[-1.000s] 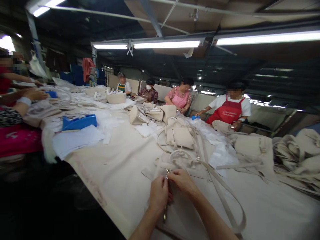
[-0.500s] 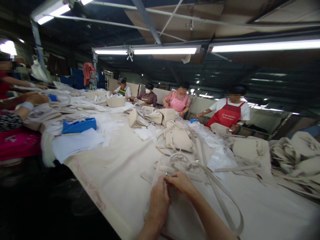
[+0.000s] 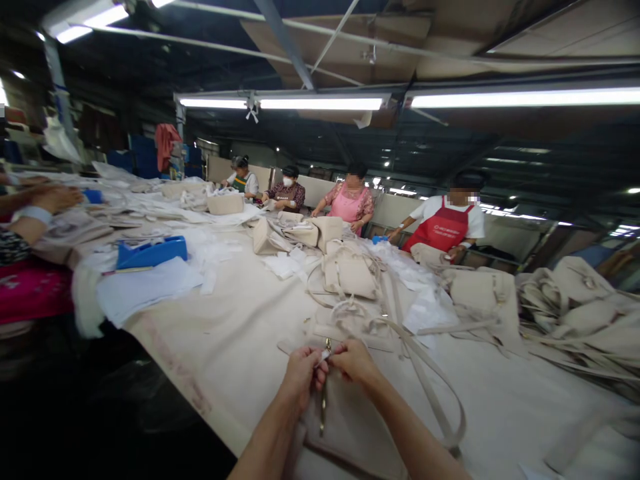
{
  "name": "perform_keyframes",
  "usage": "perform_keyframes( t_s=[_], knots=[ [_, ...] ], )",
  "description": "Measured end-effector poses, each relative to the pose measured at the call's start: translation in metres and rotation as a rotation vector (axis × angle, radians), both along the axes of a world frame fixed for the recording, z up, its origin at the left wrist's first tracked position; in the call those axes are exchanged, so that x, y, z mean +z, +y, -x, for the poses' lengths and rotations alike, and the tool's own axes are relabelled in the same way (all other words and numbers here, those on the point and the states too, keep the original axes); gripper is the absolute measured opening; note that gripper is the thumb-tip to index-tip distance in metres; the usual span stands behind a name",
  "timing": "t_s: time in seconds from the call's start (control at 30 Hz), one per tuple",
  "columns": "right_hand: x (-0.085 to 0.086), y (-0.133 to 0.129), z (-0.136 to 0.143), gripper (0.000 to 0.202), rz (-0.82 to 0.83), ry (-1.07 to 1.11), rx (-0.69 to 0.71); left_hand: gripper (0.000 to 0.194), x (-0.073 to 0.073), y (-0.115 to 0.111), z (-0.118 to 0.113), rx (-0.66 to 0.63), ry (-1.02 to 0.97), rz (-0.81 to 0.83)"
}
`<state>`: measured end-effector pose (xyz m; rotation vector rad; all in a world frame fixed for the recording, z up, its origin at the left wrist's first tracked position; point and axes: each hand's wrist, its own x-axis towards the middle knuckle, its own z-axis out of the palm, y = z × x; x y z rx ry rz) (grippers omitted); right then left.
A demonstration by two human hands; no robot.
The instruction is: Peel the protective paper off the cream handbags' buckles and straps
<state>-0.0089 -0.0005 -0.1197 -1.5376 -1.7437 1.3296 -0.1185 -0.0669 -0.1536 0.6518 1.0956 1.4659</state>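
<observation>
A beige bag lies on the cloth-covered table just in front of me, its strap looping out to the right. My left hand is closed on a small white piece beside the bag's gold-coloured metal clasp. Fingers of my right hand are pinched together at the right side of the same clasp; what they hold is too small to make out. A long gold-coloured metal strip shows below my fingers.
Another beige bag stands beyond, with more bags at the right. A blue holder sits on white sheets at left. Several people work around the table, one in a red apron.
My left hand has moved left and slightly up, uncovering the long metal strip and showing the white piece. My right hand stays near the clasp. The whole view has shifted slightly.
</observation>
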Motion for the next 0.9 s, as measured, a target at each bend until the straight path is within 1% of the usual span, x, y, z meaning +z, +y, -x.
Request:
perform_keyframes(
  t_s=[0.07,0.13,0.2,0.33,0.4,0.5,0.6,0.67,0.8,0.9],
  knots=[
    [-0.003,-0.003,0.004,0.018,-0.022,-0.012,-0.057,0.033,0.000,0.000,0.001,-0.004,-0.011,-0.022],
    [-0.003,-0.008,0.005,0.017,-0.037,0.013,-0.082,0.037,-0.001,-0.001,-0.001,0.000,-0.007,-0.052],
    [0.000,-0.014,0.003,0.016,-0.050,0.070,-0.093,0.040,-0.001,-0.001,-0.003,0.008,0.008,-0.083],
    [0.005,-0.024,-0.001,0.021,-0.074,0.211,-0.144,0.044,-0.002,-0.002,-0.008,0.017,0.064,-0.133],
    [0.005,-0.026,0.001,0.021,-0.035,0.286,-0.160,0.047,-0.002,-0.004,-0.010,0.016,0.096,-0.152],
    [0.003,-0.027,0.007,0.020,0.100,0.412,-0.151,0.051,-0.002,-0.006,-0.012,0.024,0.136,-0.177],
    [0.003,-0.027,0.010,0.022,0.228,0.565,-0.136,0.054,-0.002,-0.007,-0.013,0.073,0.176,-0.204],
    [0.002,-0.029,0.009,0.025,0.279,0.664,-0.133,0.055,-0.003,-0.007,-0.014,0.108,0.189,-0.201],
    [-0.004,-0.035,0.005,0.034,0.322,0.796,-0.142,0.052,-0.006,-0.004,-0.015,0.137,0.148,-0.136],
    [-0.010,-0.040,0.006,0.042,0.305,0.844,-0.148,0.046,-0.008,-0.002,-0.014,0.123,0.120,-0.083]
  ],
)
